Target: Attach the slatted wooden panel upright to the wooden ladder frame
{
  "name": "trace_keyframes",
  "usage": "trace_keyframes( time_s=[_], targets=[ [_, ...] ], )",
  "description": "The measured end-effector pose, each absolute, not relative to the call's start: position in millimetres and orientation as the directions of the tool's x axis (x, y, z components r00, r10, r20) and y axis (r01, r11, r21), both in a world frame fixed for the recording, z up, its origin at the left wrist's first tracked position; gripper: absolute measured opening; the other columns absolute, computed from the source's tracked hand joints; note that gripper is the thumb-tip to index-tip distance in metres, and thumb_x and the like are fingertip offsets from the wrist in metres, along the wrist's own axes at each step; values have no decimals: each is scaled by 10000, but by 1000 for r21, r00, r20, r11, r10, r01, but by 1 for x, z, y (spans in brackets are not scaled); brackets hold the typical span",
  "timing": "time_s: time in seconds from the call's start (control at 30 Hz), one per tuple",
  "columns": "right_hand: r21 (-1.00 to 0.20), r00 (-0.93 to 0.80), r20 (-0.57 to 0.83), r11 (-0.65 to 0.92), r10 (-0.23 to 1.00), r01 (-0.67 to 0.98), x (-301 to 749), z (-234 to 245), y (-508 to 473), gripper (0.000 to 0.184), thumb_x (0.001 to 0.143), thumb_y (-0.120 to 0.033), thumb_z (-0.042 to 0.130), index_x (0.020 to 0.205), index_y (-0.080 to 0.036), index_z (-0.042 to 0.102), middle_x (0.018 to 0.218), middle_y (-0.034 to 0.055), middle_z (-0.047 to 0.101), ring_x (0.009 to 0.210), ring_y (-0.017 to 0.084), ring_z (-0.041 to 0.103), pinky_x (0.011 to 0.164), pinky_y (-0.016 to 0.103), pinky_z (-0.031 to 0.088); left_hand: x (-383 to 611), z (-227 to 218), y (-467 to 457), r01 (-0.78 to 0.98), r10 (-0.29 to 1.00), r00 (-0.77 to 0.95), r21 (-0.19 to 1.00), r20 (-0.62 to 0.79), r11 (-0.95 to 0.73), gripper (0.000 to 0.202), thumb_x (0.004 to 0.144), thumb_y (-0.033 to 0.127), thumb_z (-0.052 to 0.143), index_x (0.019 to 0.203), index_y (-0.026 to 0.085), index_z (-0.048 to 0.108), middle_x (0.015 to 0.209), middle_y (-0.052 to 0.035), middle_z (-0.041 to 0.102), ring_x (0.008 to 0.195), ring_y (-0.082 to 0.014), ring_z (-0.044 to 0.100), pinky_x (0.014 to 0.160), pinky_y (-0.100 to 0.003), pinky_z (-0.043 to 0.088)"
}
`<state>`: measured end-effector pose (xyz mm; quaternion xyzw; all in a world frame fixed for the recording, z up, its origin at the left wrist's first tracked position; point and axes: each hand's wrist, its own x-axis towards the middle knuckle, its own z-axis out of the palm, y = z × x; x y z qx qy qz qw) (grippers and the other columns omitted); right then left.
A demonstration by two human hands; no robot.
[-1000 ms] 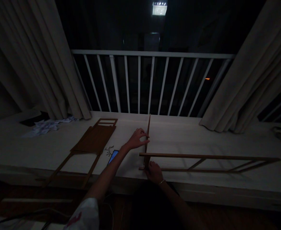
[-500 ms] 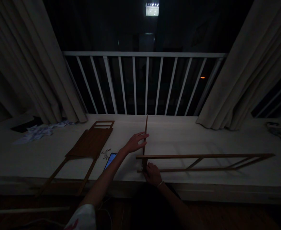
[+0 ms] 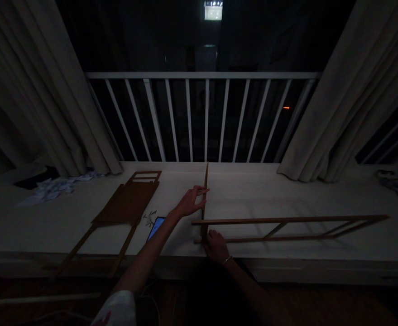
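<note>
A thin wooden panel point(image 3: 206, 175) stands on edge, seen almost edge-on, and meets the left end of a ladder-like wooden frame point(image 3: 297, 220). My left hand point(image 3: 189, 202) is at the panel's upper edge, fingers and thumb closed lightly about it. Low at the corner where panel and frame meet, my right hand point(image 3: 216, 246) is curled shut; its fingertips, and whatever they hold, are hidden. To the left lies another wooden frame with a solid board point(image 3: 128, 202). Small dark hardware pieces point(image 3: 149, 218) are scattered beside a lit phone point(image 3: 155, 227), partly behind my left forearm.
The pale window ledge point(image 3: 246, 190) carries everything, its front edge just below my right hand. Crumpled papers point(image 3: 51, 188) lie at the left by the curtain point(image 3: 93, 136). White railings point(image 3: 207, 113) rise behind. A pale strip point(image 3: 45, 299) and a cable are on the floor.
The fingers of my left hand have drawn closer together on the panel's edge. My right hand stays at the corner, and the frame has hardly moved.
</note>
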<state>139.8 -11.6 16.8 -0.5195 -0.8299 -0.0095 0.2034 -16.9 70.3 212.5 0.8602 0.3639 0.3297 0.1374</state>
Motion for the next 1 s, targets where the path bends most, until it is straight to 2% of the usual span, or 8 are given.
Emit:
trace_keyframes(
  time_s=[0.37, 0.53, 0.63, 0.73, 0.8, 0.87, 1.0],
  targets=[
    [-181, -376, 352, 456, 857, 871, 140, 18, -12, 272, 759, -328, 479, 987, -179, 495, 995, 91, 487, 915, 217, 404, 779, 340, 296, -14, 216, 68, 468, 719, 519, 550, 462, -692, 314, 756, 274, 503, 1037, 217, 374, 1230, -85, 472, 1130, -202, 433, 945, -402, 311],
    [-176, -372, 372, 459, 850, 871, 139, 20, -13, 266, 761, -322, 472, 981, -174, 493, 977, 87, 488, 911, 213, 401, 779, 336, 294, -13, 219, 67, 458, 697, 553, 533, 455, -711, 324, 782, 257, 461, 1087, 210, 361, 1234, -85, 468, 1135, -205, 424, 937, -398, 320],
    [-185, -375, 364, 461, 853, 868, 140, 19, -12, 253, 751, -327, 482, 951, -174, 500, 956, 81, 490, 900, 210, 403, 779, 333, 292, -14, 218, 72, 439, 671, 592, 520, 446, -733, 375, 800, 137, 349, 1167, 208, 325, 1227, -66, 475, 1121, -176, 430, 931, -383, 334],
    [-190, -370, 359, 455, 857, 870, 141, 19, -12, 262, 744, -328, 489, 957, -176, 497, 943, 77, 490, 903, 211, 400, 781, 333, 288, -16, 217, 80, 443, 624, 638, 448, 452, -777, 545, 699, -16, 296, 1189, 213, 365, 1226, -41, 460, 1137, -147, 394, 958, -361, 315],
    [-190, -372, 360, 457, 856, 869, 142, 21, -12, 270, 743, -323, 489, 971, -177, 491, 953, 78, 487, 908, 212, 398, 782, 332, 285, -17, 217, 85, 451, 578, 683, 364, 447, -815, 614, 623, -62, 305, 1150, 223, 439, 1205, -29, 462, 1151, -148, 357, 966, -356, 304],
    [-193, -377, 358, 463, 854, 865, 143, 22, -13, 259, 745, -319, 486, 963, -180, 493, 949, 76, 486, 903, 209, 399, 777, 328, 285, -17, 220, 89, 470, 542, 729, 270, 418, -840, 607, 602, -69, 334, 1099, 235, 502, 1146, -32, 490, 1128, -170, 355, 941, -373, 317],
    [-201, -375, 352, 460, 858, 865, 143, 24, -14, 229, 747, -322, 487, 927, -182, 500, 926, 71, 487, 888, 205, 402, 768, 321, 283, -16, 226, 91, 549, 545, 768, 92, 337, -830, 460, 680, 6, 432, 1051, 251, 552, 1034, -66, 511, 997, -210, 395, 848, -388, 344]
  ],
)
